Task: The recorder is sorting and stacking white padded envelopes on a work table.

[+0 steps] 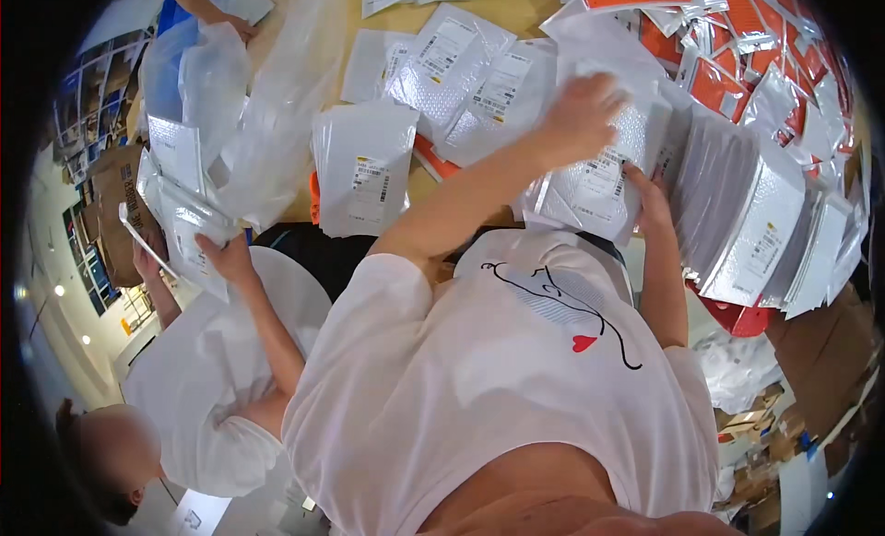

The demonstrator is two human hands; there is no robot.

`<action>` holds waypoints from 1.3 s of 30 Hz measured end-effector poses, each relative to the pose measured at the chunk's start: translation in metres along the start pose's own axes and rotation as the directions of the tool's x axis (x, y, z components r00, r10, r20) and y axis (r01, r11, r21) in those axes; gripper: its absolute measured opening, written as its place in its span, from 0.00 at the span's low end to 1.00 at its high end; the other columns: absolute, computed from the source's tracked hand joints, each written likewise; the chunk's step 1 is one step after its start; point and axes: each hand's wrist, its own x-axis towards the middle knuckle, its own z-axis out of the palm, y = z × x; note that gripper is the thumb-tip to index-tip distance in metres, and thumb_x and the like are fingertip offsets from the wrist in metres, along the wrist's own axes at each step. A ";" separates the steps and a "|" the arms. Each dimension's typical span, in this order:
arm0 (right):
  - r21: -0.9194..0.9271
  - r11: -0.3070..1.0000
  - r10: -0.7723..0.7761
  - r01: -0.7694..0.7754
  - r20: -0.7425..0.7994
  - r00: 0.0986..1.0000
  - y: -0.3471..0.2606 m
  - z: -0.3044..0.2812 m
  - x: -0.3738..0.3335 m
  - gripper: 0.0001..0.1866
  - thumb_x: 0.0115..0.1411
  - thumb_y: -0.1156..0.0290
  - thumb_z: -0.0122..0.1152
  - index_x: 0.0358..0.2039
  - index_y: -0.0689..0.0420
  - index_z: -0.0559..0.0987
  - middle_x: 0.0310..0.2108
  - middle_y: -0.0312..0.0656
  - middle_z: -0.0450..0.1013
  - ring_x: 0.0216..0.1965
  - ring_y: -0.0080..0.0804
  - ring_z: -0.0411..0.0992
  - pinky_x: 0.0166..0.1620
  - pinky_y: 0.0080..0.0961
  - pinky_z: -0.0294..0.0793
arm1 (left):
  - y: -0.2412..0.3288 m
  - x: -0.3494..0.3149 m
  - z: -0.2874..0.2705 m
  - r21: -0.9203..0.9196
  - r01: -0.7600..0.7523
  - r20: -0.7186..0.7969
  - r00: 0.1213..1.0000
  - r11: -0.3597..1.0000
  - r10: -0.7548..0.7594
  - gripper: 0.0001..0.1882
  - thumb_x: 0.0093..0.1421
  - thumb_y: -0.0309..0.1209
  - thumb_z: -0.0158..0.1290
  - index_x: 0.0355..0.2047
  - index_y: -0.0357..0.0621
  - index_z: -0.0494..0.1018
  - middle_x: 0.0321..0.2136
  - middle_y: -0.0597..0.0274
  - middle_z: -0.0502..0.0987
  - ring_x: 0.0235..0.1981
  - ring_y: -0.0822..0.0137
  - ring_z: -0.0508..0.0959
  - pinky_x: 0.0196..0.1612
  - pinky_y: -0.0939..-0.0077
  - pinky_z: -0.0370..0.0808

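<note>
A white bubble mailer [590, 200] with a printed label lies in front of me at the table's near edge. My right hand [651, 197] grips its right edge, the thumb on top and the other fingers mostly hidden beneath. Above its upper part, my left hand [583, 121] reaches across, slightly blurred, fingers loosely apart and nothing visible in them. More white packaging [608, 57] spreads out beyond the left hand. Right of my right hand stands a thick row of white mailers [728, 204], leaning on edge.
Labelled mailers [447, 57] lie left of my hands, beside another pile [366, 167]. Orange-and-white packets [728, 80] heap at the far right. Clear plastic bags [286, 103] hang at the left. A co-worker [212, 370] at my left holds white mailers; another person's hand [241, 27] shows beyond.
</note>
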 end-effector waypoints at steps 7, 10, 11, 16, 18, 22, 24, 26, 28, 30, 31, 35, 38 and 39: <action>0.049 0.999 0.024 -0.023 -0.016 1.000 -0.001 0.005 0.001 0.31 0.51 0.70 0.65 0.54 0.61 0.64 0.44 0.53 0.71 0.39 0.38 0.72 0.40 0.28 0.74 | -0.137 -0.109 -0.039 0.307 0.732 0.122 0.603 0.608 -0.788 0.29 0.50 0.40 0.55 0.49 0.34 0.66 0.49 0.40 0.66 0.49 0.46 0.69 0.50 0.57 0.69; 0.033 0.999 0.000 0.001 -0.020 1.000 -0.006 0.013 -0.003 0.31 0.51 0.69 0.65 0.54 0.61 0.64 0.43 0.53 0.71 0.39 0.38 0.72 0.40 0.29 0.74 | -0.161 -0.124 -0.023 0.394 0.703 0.038 0.631 0.592 -0.775 0.15 0.51 0.34 0.52 0.38 0.41 0.73 0.43 0.50 0.72 0.39 0.50 0.73 0.42 0.59 0.72; 0.026 1.000 0.005 -0.004 -0.024 1.000 -0.002 0.010 -0.002 0.31 0.51 0.69 0.66 0.54 0.61 0.64 0.43 0.53 0.71 0.39 0.38 0.72 0.40 0.29 0.74 | -0.158 -0.113 -0.033 0.386 0.715 0.120 0.588 0.583 -0.800 0.11 0.51 0.31 0.51 0.35 0.42 0.75 0.42 0.54 0.72 0.38 0.52 0.74 0.42 0.59 0.73; -0.023 1.000 0.011 -0.013 -0.062 0.998 0.003 0.001 0.008 0.32 0.50 0.66 0.66 0.54 0.61 0.65 0.44 0.53 0.70 0.39 0.39 0.72 0.41 0.30 0.73 | -0.099 -0.082 -0.081 0.285 0.413 -0.122 0.911 0.865 -0.395 0.09 0.50 0.31 0.52 0.32 0.48 0.78 0.45 0.62 0.72 0.44 0.55 0.72 0.47 0.60 0.69; -0.111 0.994 0.015 -0.024 -0.079 0.997 0.002 -0.001 0.008 0.33 0.51 0.62 0.65 0.54 0.60 0.65 0.46 0.54 0.70 0.41 0.40 0.72 0.43 0.32 0.72 | -0.056 -0.068 -0.104 0.325 0.152 -0.113 0.986 0.934 -0.121 0.09 0.49 0.30 0.53 0.31 0.50 0.78 0.48 0.62 0.71 0.49 0.56 0.70 0.51 0.61 0.67; -0.076 0.996 0.051 -0.055 -0.058 0.997 0.000 -0.003 0.012 0.35 0.52 0.54 0.62 0.56 0.60 0.65 0.48 0.55 0.68 0.44 0.42 0.70 0.46 0.35 0.70 | -0.036 -0.060 -0.093 0.249 -0.095 0.011 0.995 0.964 0.095 0.10 0.49 0.27 0.52 0.33 0.51 0.78 0.52 0.62 0.69 0.55 0.58 0.66 0.57 0.64 0.61; 0.007 0.996 0.085 -0.085 -0.035 0.996 0.000 -0.005 0.015 0.37 0.53 0.49 0.60 0.57 0.59 0.65 0.50 0.55 0.67 0.46 0.43 0.69 0.48 0.37 0.69 | -0.032 -0.055 -0.081 0.133 -0.200 0.123 0.975 0.971 0.184 0.12 0.49 0.25 0.51 0.34 0.51 0.78 0.56 0.61 0.66 0.59 0.60 0.62 0.61 0.66 0.57; 0.034 0.994 0.103 -0.102 -0.048 0.994 -0.001 -0.004 0.014 0.37 0.53 0.48 0.59 0.56 0.60 0.66 0.51 0.55 0.67 0.47 0.43 0.69 0.49 0.36 0.68 | -0.032 -0.047 -0.067 0.111 -0.231 0.140 0.967 0.967 0.215 0.11 0.50 0.26 0.51 0.33 0.51 0.78 0.56 0.61 0.65 0.60 0.60 0.61 0.61 0.65 0.56; 0.085 0.988 0.134 -0.129 -0.057 0.989 -0.005 0.001 0.011 0.37 0.54 0.46 0.58 0.55 0.61 0.67 0.52 0.53 0.67 0.49 0.41 0.69 0.51 0.34 0.66 | -0.035 -0.037 -0.050 0.080 -0.285 0.168 0.948 0.955 0.269 0.09 0.50 0.27 0.51 0.31 0.51 0.78 0.58 0.60 0.63 0.62 0.60 0.59 0.62 0.65 0.54; 0.111 0.983 0.157 -0.148 -0.069 0.985 -0.007 0.002 0.010 0.37 0.54 0.45 0.58 0.55 0.61 0.68 0.53 0.53 0.67 0.50 0.41 0.68 0.52 0.32 0.66 | -0.040 -0.030 -0.038 0.054 -0.310 0.183 0.937 0.949 0.296 0.08 0.50 0.28 0.51 0.31 0.51 0.78 0.59 0.59 0.62 0.62 0.60 0.58 0.63 0.64 0.54; 0.109 0.982 0.158 -0.152 -0.048 0.986 -0.007 0.002 0.010 0.39 0.53 0.44 0.58 0.56 0.61 0.67 0.53 0.54 0.66 0.51 0.42 0.68 0.52 0.34 0.66 | -0.044 -0.027 -0.032 0.067 -0.307 0.193 0.938 0.949 0.290 0.09 0.51 0.28 0.50 0.32 0.51 0.78 0.59 0.59 0.62 0.62 0.60 0.58 0.63 0.64 0.54; 0.107 0.981 0.160 -0.161 0.018 0.987 -0.008 0.001 0.010 0.43 0.52 0.41 0.59 0.59 0.61 0.63 0.55 0.58 0.64 0.53 0.47 0.65 0.53 0.38 0.65 | -0.054 -0.020 -0.014 0.108 -0.300 0.222 0.937 0.948 0.271 0.12 0.51 0.27 0.50 0.37 0.51 0.77 0.59 0.60 0.62 0.62 0.59 0.57 0.62 0.64 0.55; 0.047 0.994 0.102 -0.103 0.027 0.994 -0.009 0.004 0.007 0.44 0.51 0.43 0.61 0.59 0.63 0.63 0.56 0.59 0.63 0.54 0.48 0.64 0.53 0.38 0.64 | -0.057 -0.030 -0.008 0.159 -0.125 0.131 0.986 0.979 0.105 0.16 0.52 0.27 0.49 0.43 0.50 0.74 0.58 0.57 0.62 0.60 0.56 0.61 0.59 0.63 0.60; 0.025 0.996 0.083 -0.084 0.035 0.996 -0.009 0.005 0.007 0.44 0.51 0.44 0.62 0.59 0.63 0.62 0.56 0.60 0.62 0.54 0.49 0.64 0.53 0.39 0.64 | -0.059 -0.034 -0.008 0.175 -0.063 0.098 0.994 0.982 0.046 0.17 0.53 0.26 0.49 0.45 0.50 0.73 0.58 0.57 0.62 0.60 0.55 0.62 0.59 0.63 0.61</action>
